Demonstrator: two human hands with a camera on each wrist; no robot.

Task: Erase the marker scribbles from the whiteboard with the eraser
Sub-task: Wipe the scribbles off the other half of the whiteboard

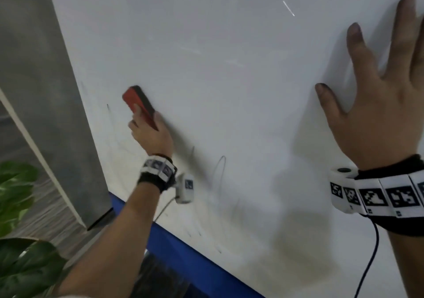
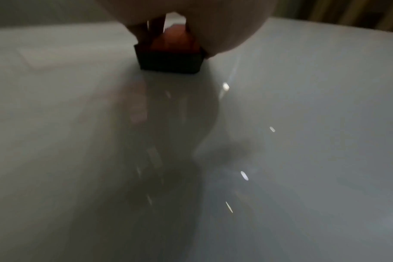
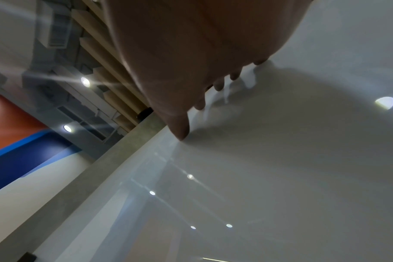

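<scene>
Scribbles [image 1: 107, 107]: thin dark strokes in the lower left of the head view. One line sits just left of the eraser, a loop lies lower right of my wrist, and fainter ticks run near the blue ledge [image 1: 183, 240].
Eraser [image 1: 140, 106]: red back, dark felt. It is left of centre, tilted up-left, and the left wrist view shows the felt face lying flat on the board.
Left hand [image 1: 150, 134]: fingers curled round the eraser's lower end, gripping it by its long sides.
Stroke advice: I would keep the felt flat, press evenly, and sweep in overlapping passes from the left line down toward the loop. Faint marks likely need a second pass.
Whiteboard [image 1: 229, 68]: glossy, with light glare at upper centre. Glare may hide residue, so I would check from the wrist view.
Right hand [image 1: 378, 105]: fingers spread, flat against the board at the right edge and holding nothing. It looks like a good brace.
</scene>
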